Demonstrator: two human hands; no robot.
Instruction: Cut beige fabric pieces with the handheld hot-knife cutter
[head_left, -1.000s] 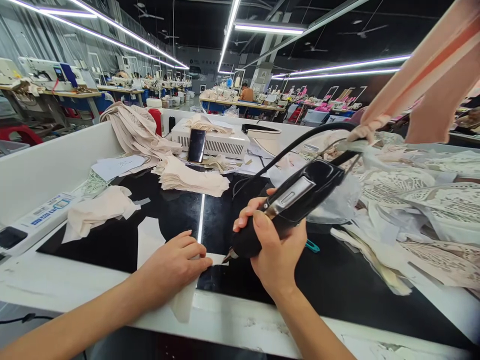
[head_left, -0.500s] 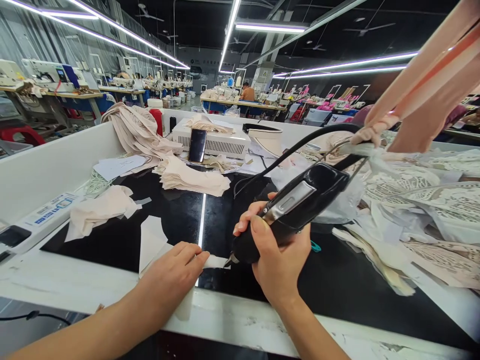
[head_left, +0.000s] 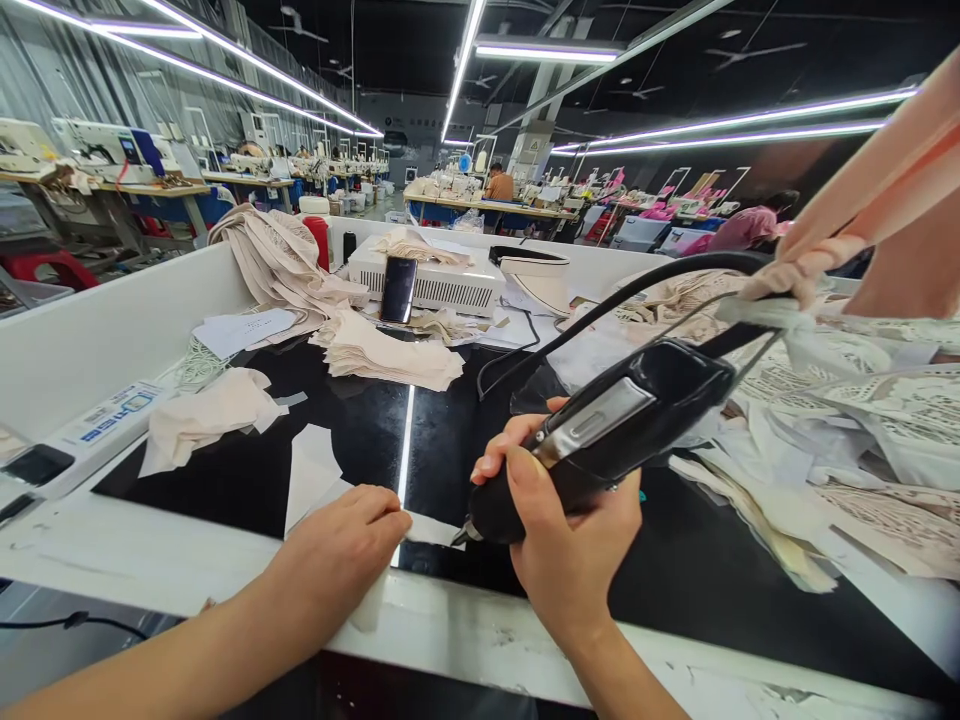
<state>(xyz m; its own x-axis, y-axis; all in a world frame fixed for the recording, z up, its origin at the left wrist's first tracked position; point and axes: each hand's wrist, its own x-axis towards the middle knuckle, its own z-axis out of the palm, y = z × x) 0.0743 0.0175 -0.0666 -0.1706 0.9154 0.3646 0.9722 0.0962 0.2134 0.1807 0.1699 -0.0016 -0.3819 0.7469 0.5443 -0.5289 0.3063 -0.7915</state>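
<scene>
My right hand (head_left: pixel 574 545) is wrapped round a black corded handheld tool (head_left: pixel 637 430) with a silver plate on its side. The tool slants down to the left, and its pointed metal tip meets the right end of a narrow pale fabric piece (head_left: pixel 433 530). With curled fingers, my left hand (head_left: pixel 341 550) grips that fabric at its left and rests on the black tabletop (head_left: pixel 375 440). Part of the fabric is hidden under the hand. A white cut piece (head_left: pixel 311 465) lies just beyond my left hand.
A fabric stack (head_left: pixel 390 355) lies at the back, before a phone (head_left: pixel 398 290) and a white vented box (head_left: pixel 450 285). Crumpled fabric (head_left: pixel 214 410) is at the left. Lace pieces (head_left: pixel 855 390) heap up at the right. A peach fabric strap (head_left: pixel 847 215) ties up the tool's cord.
The tool's rear end and the strap have swung right, while its tip has shifted only slightly. My left fingers are more curled on the fabric. The view has turned a little.
</scene>
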